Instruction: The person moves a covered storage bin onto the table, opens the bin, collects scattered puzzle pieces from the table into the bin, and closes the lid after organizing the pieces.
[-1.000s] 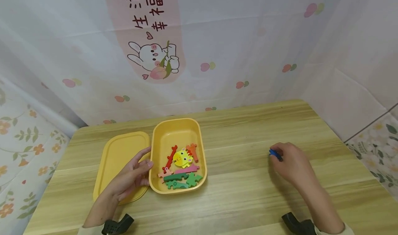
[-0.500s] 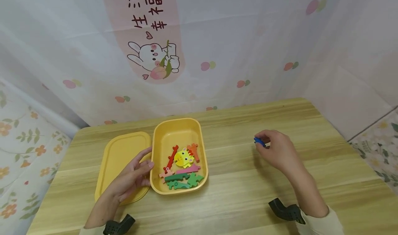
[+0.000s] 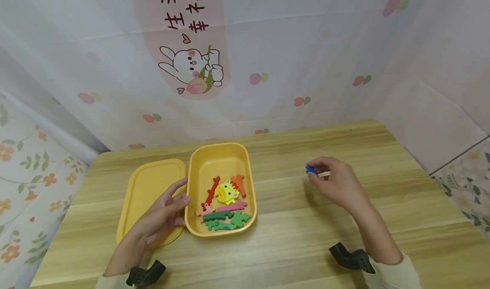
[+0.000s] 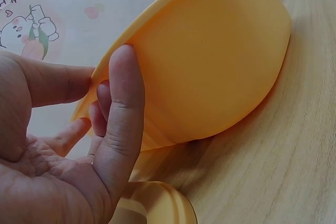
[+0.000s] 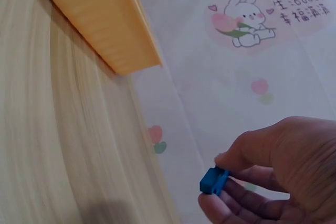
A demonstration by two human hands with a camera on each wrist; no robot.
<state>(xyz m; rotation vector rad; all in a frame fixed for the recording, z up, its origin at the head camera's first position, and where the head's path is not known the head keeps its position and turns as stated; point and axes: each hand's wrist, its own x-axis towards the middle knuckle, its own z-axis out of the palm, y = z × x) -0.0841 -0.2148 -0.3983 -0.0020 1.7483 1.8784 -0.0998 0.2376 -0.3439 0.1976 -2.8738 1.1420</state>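
My right hand pinches a small blue puzzle piece between thumb and fingertips, over the right part of the table. The right wrist view shows the blue piece's blocky end poking out from the fingers. At the left, my left hand rests its fingertips against the outer side of a yellow box, right at the rim. Inside the box lie several colourful puzzle pieces: a yellow giraffe head, a red strip, an orange piece, a pink strip and green pieces.
A yellow lid lies flat left of the box, partly under my left hand. The wooden table ends at a white printed curtain behind. Black camera mounts sit on both wrists.
My right hand has moved left with the blue puzzle piece, toward the box. The left hand stays at the box's side.
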